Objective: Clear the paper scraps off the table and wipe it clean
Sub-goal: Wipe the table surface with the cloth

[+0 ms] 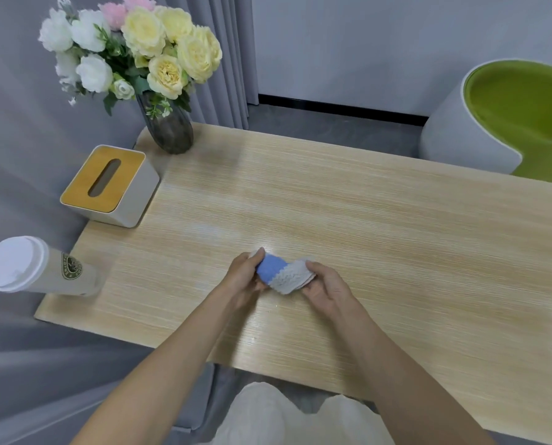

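Left hand (245, 274), right hand (324, 289): each grip clamped on one end of the folded blue-white cloth (282, 274), just over the surface (396, 236), near-centre. I spot no scraps. Wiping stage, I judge; next, press cloth flat and sweep.

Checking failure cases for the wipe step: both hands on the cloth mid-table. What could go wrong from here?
1. The lidded cup stands close to the left edge of the table; a wide leftward sweep could knock it off.
2. The vase of flowers at the far left corner looks top-heavy; a bump may tip it.
3. The cloth is bunched between the left hand and right hand; wiping like that may leave strips untouched.
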`<action>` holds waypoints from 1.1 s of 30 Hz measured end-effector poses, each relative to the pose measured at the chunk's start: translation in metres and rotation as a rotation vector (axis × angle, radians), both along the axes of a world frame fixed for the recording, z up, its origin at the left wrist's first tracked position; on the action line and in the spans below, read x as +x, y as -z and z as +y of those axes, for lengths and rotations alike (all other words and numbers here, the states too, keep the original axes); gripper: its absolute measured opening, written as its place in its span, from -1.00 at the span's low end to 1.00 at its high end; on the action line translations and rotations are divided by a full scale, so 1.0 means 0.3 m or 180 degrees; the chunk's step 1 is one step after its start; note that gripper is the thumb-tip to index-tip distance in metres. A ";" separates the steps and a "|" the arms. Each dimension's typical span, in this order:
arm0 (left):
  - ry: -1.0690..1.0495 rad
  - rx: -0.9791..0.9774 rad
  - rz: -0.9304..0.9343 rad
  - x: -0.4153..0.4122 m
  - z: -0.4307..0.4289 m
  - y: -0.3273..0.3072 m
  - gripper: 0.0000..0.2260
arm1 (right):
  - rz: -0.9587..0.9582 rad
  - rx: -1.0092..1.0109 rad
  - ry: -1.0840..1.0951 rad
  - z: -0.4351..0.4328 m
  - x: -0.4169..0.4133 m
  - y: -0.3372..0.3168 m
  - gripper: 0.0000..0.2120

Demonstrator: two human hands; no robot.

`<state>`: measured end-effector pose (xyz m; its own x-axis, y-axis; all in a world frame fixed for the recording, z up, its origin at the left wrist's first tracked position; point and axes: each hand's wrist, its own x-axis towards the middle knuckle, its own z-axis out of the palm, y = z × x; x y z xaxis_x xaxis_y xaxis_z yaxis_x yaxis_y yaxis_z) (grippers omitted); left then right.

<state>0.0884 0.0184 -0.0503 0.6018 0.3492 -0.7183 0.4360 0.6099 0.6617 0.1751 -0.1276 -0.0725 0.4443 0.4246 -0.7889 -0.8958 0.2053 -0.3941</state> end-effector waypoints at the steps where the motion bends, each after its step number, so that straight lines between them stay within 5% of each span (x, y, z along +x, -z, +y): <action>1: 0.0059 -0.0032 -0.0038 -0.003 0.003 -0.010 -0.81 | 0.0052 -0.0122 -0.0192 -0.002 -0.007 -0.010 -0.68; 6: 0.0541 -0.0701 -0.0831 -0.020 0.031 -0.077 -0.84 | -0.0016 -0.0367 -0.1235 -0.013 -0.033 -0.013 -0.40; 11: 0.0611 -0.0695 -0.0574 -0.051 0.070 -0.061 -0.52 | -0.0099 0.0114 -0.0899 0.003 -0.073 -0.014 -0.68; 16: 0.0722 -0.0477 -0.0422 -0.099 0.095 -0.043 -0.38 | -0.0598 -0.0094 -0.0962 0.014 -0.102 0.004 -0.45; 18: 0.1035 -0.0131 -0.0243 -0.111 0.098 -0.032 -0.29 | -0.0608 -0.0339 -0.0783 0.009 -0.110 0.026 -0.37; 21: 0.1654 0.1277 0.0290 -0.119 0.086 -0.020 -0.20 | -0.1023 -0.0789 -0.1000 0.010 -0.120 0.042 -0.38; 27: 0.2559 0.2783 0.0403 -0.135 0.046 -0.012 -0.67 | -0.1795 -0.1245 -0.1728 0.023 -0.124 -0.007 -0.44; 33: 0.3436 0.2455 0.0494 -0.113 0.102 -0.057 -0.89 | -0.2755 -0.1598 -0.2863 0.022 -0.125 -0.032 -0.89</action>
<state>0.0544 0.0490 -0.0331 0.7625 0.0982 -0.6395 0.5617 -0.5911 0.5789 0.1375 -0.1210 -0.0629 0.5974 0.5802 -0.5537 -0.0692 -0.6506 -0.7563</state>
